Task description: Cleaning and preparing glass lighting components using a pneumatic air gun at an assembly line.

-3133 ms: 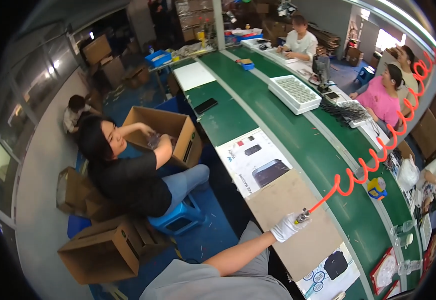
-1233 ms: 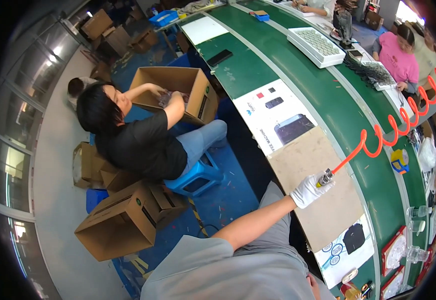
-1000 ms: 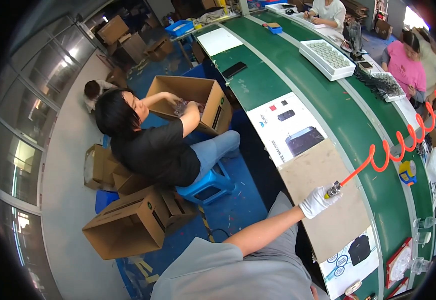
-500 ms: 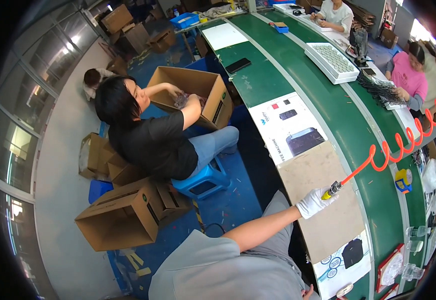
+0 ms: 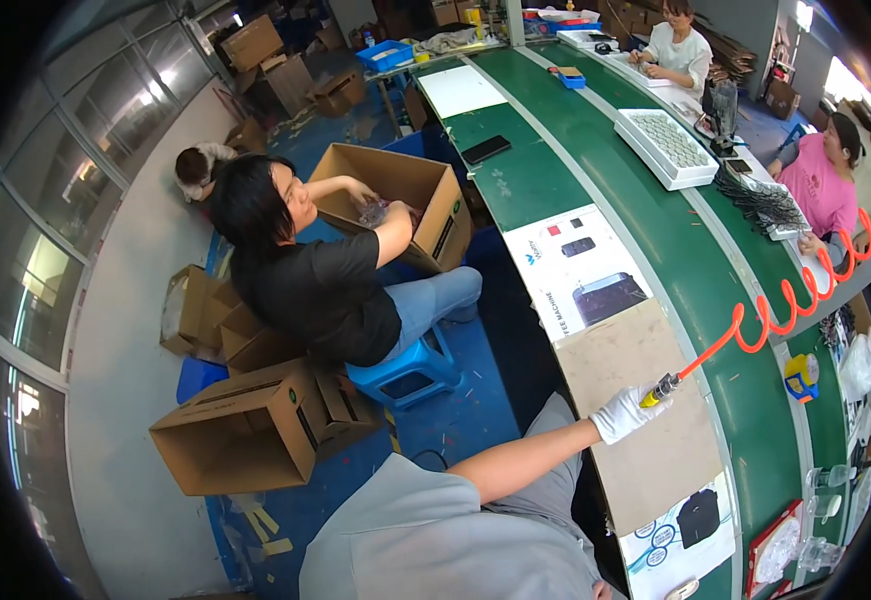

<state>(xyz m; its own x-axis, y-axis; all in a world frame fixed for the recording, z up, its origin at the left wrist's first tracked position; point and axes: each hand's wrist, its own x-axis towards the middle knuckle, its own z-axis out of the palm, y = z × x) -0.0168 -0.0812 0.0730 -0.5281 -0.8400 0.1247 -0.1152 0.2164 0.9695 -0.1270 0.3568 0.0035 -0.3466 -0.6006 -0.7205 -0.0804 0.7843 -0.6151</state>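
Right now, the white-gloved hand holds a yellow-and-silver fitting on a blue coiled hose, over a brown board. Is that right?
Not quite: the head view shows a red coiled hose, not blue. The white-gloved hand does hold the fitting over the brown board.

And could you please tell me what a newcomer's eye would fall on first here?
Probably the bright red coiled hose, running from the right side to the small yellow-ended tool in the white-gloved left hand, over the brown board. Next might come the long green table curving from top centre to lower right, and the open cardboard box at lower left.
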